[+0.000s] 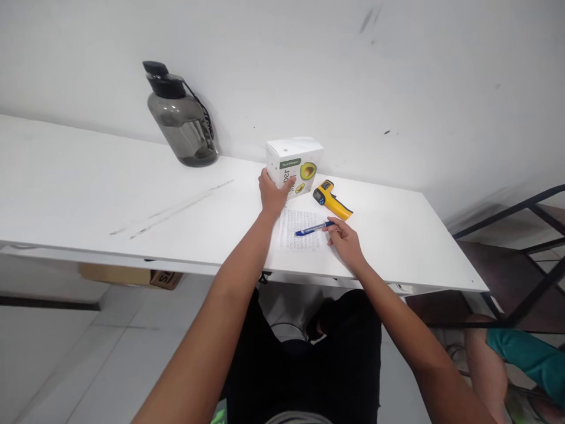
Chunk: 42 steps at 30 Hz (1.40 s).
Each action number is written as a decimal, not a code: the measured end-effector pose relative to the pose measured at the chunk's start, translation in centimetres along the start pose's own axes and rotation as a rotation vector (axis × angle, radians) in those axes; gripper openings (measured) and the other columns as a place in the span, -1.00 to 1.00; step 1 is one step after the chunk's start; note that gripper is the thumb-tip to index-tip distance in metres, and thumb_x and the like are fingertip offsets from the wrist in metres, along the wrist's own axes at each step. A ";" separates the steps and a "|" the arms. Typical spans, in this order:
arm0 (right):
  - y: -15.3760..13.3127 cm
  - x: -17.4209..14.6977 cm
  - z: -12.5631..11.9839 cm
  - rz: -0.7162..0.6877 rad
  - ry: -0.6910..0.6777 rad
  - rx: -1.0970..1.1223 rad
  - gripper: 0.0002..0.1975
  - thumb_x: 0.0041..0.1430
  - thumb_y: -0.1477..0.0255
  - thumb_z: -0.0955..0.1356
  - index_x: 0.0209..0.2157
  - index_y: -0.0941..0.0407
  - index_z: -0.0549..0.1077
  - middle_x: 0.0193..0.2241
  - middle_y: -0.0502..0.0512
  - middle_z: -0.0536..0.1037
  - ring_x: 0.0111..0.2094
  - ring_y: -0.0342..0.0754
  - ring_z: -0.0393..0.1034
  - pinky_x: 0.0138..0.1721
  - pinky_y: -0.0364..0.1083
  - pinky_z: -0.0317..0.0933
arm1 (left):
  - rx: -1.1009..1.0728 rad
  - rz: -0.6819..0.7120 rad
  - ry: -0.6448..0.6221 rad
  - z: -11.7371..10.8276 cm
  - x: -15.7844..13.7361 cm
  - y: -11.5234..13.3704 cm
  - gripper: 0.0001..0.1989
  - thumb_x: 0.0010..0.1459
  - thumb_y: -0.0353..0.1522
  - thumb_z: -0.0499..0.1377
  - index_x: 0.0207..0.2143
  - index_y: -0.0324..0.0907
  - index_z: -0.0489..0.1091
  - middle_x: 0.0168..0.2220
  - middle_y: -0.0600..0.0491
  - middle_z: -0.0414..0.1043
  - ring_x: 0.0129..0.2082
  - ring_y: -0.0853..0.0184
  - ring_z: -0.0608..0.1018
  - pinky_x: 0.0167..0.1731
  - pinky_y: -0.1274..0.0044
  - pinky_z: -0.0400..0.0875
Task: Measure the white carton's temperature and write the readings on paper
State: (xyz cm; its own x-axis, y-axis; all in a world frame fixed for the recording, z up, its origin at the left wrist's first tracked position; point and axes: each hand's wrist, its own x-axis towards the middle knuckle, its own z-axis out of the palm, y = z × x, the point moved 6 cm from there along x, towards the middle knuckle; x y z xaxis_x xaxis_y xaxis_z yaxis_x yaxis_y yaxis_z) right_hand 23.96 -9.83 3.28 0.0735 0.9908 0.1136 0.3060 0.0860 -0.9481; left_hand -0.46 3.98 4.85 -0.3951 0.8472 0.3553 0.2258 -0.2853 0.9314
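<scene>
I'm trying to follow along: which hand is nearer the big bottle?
Left: the left hand, on the box, is right of the bottle; the right hand, holding the pen, is farther right.

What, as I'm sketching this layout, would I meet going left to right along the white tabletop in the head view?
Large grey translucent plastic bottle with a black lid → white cardboard box printed with avocados → yellow-and-black pistol-shaped handheld device.

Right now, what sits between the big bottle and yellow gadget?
The white box, with the left hand around its near-left edge, as the head view shows.
</scene>
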 end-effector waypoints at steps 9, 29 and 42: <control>0.3 0.0 0.0 0.043 0.014 -0.020 -0.43 0.15 0.19 0.33 0.14 0.17 0.45 -0.14 0.14 0.65 -0.51 -0.17 0.36 -0.23 0.00 0.38 | -0.004 -0.004 -0.004 0.0 0.0 0.1 -0.20 -0.06 -0.05 0.45 0.15 -0.03 0.18 0.14 -0.13 0.25 0.25 -0.01 0.34 0.25 0.14 0.28; -4.9 5.9 -2.0 0.089 0.054 -0.617 -0.58 0.25 0.19 0.35 0.07 0.06 0.50 -0.22 0.15 0.63 -0.22 0.07 0.51 -0.19 0.02 0.35 | 0.014 -0.043 -0.006 -0.5 -0.2 0.4 -0.25 -0.07 -0.05 0.45 0.10 -0.04 0.22 0.05 -0.08 0.29 0.19 -0.01 0.38 0.17 0.13 0.33; -2.1 10.2 -0.1 0.285 -0.059 -0.983 -0.16 0.17 0.00 0.39 0.35 0.11 0.17 0.20 0.34 0.40 0.24 0.27 0.28 0.12 0.16 0.20 | 0.075 -0.038 -0.003 -0.7 0.0 0.4 -0.28 -0.02 -0.04 0.41 0.09 -0.05 0.20 0.08 -0.12 0.30 0.20 -0.03 0.39 0.17 0.10 0.34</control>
State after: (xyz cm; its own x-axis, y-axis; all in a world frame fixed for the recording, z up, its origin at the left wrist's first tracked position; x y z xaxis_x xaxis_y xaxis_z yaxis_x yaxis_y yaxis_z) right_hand 24.13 0.08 6.40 0.2260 0.9670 -0.1179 0.9292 -0.2504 -0.2719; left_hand -1.03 3.57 5.32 -0.4023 0.8580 0.3193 0.2770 -0.2183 0.9357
